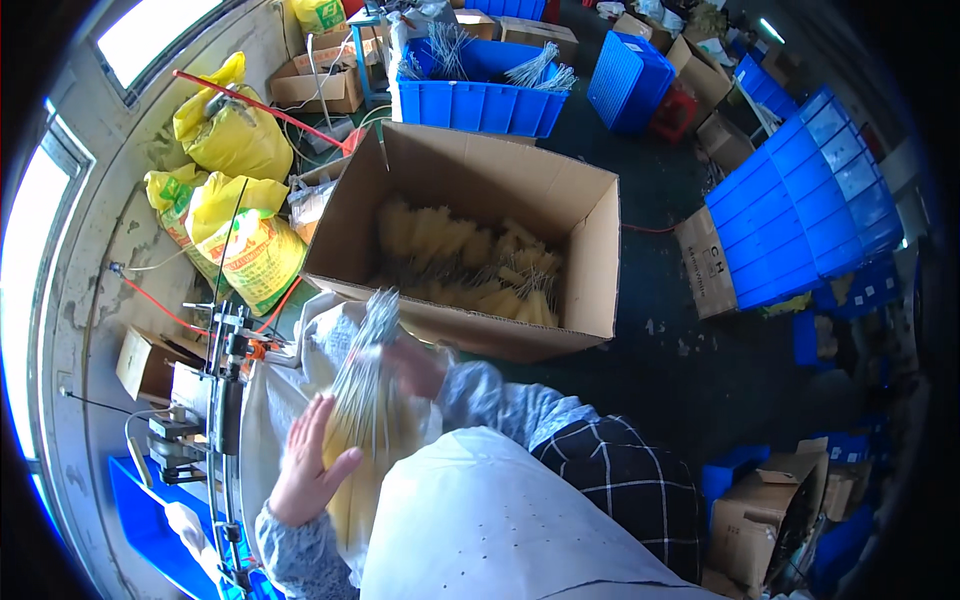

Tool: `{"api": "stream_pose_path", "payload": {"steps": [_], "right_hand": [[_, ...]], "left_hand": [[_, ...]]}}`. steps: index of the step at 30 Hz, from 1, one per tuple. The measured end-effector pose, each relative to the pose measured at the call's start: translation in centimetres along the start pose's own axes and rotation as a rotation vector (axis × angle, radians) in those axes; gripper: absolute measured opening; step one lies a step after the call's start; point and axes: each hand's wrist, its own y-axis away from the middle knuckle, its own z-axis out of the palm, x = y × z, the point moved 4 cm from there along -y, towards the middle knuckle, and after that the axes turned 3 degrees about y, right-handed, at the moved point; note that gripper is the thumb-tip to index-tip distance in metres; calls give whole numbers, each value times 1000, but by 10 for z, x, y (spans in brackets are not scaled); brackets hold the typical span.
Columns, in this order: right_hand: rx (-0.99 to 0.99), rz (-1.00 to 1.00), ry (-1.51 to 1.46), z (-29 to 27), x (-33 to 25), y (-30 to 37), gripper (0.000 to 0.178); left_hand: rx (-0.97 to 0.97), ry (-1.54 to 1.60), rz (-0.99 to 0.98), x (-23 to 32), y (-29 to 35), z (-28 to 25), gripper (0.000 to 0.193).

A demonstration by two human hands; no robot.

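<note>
A bundle of thin wire-stemmed brushes (372,400) stands nearly upright before me, its grey wire ends up and its pale yellow bristles down. My left hand (308,465) lies against the bundle's left side, fingers stretched out and thumb apart. On the other side, my right hand (418,366) is at the wires; it is smeared by motion, and its fingers are partly hidden behind them. Just beyond, an open cardboard box (460,325) holds several similar bundles of yellow-bristled brushes (440,235). White sheeting (265,400) lies under and behind the bundle.
A metal stand with rods and clamps (225,400) rises close on my left. Yellow sacks (245,235) lean by the wall. A blue crate (480,108) with wire bundles stands behind the box. More blue crates (800,205) and a torn carton (750,520) are at right.
</note>
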Motion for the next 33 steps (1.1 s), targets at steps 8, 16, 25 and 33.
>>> {"api": "stream_pose_path", "payload": {"steps": [8, 16, 25, 33], "right_hand": [[344, -498, 221, -80, -194, 28, 16], [513, -900, 1587, -78, -270, 14, 28], [-77, -265, 2783, -211, -126, -69, 74], [-115, 744, 1997, -339, 5, -60, 66]], "left_hand": [[329, 359, 12, 7, 53, -33, 67], [109, 567, -177, -39, 68, 32, 53], [102, 611, -275, -50, 74, 52, 53], [102, 654, -303, -52, 76, 59, 53]]}}
